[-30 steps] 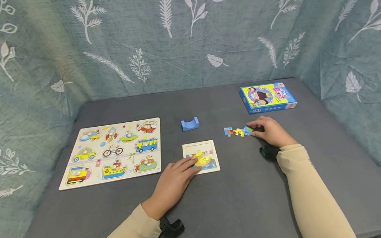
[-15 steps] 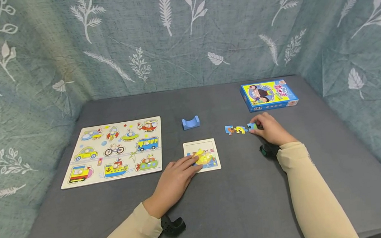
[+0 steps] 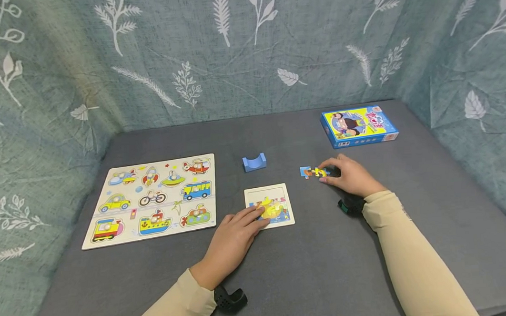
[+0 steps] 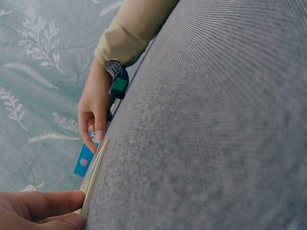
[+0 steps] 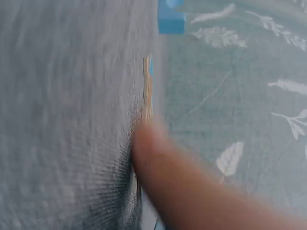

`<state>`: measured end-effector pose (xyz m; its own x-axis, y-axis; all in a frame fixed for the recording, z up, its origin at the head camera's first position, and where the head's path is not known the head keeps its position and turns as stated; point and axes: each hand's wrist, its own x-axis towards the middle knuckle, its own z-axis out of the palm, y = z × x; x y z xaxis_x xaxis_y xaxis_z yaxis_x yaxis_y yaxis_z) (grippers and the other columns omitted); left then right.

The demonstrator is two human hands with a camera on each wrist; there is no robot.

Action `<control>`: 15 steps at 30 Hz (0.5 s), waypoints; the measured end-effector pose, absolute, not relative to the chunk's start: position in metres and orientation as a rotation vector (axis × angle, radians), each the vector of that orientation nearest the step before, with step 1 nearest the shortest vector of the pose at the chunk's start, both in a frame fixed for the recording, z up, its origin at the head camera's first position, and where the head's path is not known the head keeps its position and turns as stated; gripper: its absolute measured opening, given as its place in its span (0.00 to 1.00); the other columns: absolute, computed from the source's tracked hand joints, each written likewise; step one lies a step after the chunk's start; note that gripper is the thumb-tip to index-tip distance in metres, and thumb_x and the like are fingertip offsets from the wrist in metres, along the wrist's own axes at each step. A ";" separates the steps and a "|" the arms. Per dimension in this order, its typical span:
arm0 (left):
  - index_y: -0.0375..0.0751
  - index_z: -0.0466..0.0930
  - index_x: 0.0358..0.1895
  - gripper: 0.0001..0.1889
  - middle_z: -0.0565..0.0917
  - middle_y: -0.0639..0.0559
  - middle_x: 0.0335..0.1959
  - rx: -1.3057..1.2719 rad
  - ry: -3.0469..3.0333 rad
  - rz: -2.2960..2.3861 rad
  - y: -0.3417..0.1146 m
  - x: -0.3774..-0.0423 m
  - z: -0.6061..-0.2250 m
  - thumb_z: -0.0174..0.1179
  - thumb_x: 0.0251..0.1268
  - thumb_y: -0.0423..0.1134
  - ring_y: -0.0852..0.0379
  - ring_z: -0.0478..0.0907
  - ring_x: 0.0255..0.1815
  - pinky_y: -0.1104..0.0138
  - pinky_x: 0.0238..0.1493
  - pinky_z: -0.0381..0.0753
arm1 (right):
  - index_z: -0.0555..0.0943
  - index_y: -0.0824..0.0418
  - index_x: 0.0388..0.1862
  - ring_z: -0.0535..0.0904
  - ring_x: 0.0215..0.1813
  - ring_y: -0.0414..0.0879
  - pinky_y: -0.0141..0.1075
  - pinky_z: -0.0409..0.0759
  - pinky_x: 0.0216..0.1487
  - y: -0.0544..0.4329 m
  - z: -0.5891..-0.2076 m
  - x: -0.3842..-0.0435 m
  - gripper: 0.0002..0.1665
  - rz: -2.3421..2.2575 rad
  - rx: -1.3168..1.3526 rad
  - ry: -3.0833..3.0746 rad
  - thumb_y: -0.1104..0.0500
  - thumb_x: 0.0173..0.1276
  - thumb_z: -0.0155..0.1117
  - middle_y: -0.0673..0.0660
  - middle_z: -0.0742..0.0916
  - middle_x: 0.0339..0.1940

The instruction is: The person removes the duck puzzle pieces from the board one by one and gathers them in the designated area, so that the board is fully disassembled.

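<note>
My left hand [image 3: 233, 240] rests on the left side of a small wooden jigsaw tray [image 3: 265, 193], its fingertips over the partly filled yellow picture. The left wrist view shows the thumb and a finger [image 4: 62, 202] right at the tray's edge. Farther right, my right hand [image 3: 352, 176] pinches a yellow jigsaw piece [image 3: 319, 172] between thumb and index finger. Just left of it lies a blue and brown jigsaw piece [image 3: 304, 171]. Another blue-green piece is mostly hidden behind the right fingers. Blurred, the right thumb [image 5: 156, 148] meets the thin piece edges in the right wrist view.
A large wooden vehicle puzzle board [image 3: 130, 195] lies at the left. Behind the tray stands a blue arch-cut block [image 3: 254, 163]. A blue and yellow box [image 3: 358, 126] lies at the back right. A patterned curtain [image 3: 230, 54] borders the grey-clothed table [image 3: 302, 274].
My right hand has shifted from the blue-green piece on the right end of the row leftward to the yellow piece. The left hand stays on the tray.
</note>
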<state>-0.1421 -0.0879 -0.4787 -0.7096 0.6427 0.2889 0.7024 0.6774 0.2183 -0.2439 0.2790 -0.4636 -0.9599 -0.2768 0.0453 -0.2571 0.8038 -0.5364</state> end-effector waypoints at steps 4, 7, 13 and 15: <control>0.52 0.84 0.65 0.21 0.78 0.53 0.72 -1.096 -2.699 -0.493 -0.087 -0.142 -0.478 0.69 0.71 0.34 0.52 0.70 0.75 0.54 0.58 0.76 | 0.87 0.60 0.59 0.71 0.37 0.54 0.46 0.68 0.41 0.285 -0.464 -0.246 0.16 -0.843 -0.383 2.979 0.60 0.75 0.71 0.60 0.79 0.39; 0.51 0.85 0.65 0.21 0.78 0.53 0.72 -1.091 -2.694 -0.516 -0.087 -0.142 -0.478 0.68 0.71 0.34 0.52 0.71 0.75 0.53 0.58 0.76 | 0.87 0.60 0.58 0.74 0.41 0.56 0.49 0.71 0.45 0.291 -0.463 -0.247 0.15 -0.845 -0.360 2.986 0.62 0.75 0.70 0.61 0.80 0.41; 0.51 0.85 0.64 0.21 0.79 0.52 0.71 -1.092 -2.680 -0.506 -0.086 -0.142 -0.479 0.69 0.70 0.34 0.51 0.72 0.74 0.53 0.56 0.76 | 0.87 0.62 0.58 0.77 0.44 0.58 0.52 0.74 0.48 0.291 -0.465 -0.247 0.15 -0.856 -0.345 2.999 0.60 0.75 0.70 0.63 0.81 0.42; 0.52 0.85 0.64 0.21 0.79 0.52 0.71 -1.094 -2.680 -0.507 -0.086 -0.142 -0.479 0.69 0.70 0.34 0.51 0.72 0.74 0.53 0.56 0.76 | 0.85 0.64 0.61 0.75 0.43 0.59 0.52 0.72 0.46 0.293 -0.464 -0.247 0.16 -0.917 -0.323 2.980 0.60 0.79 0.66 0.64 0.80 0.42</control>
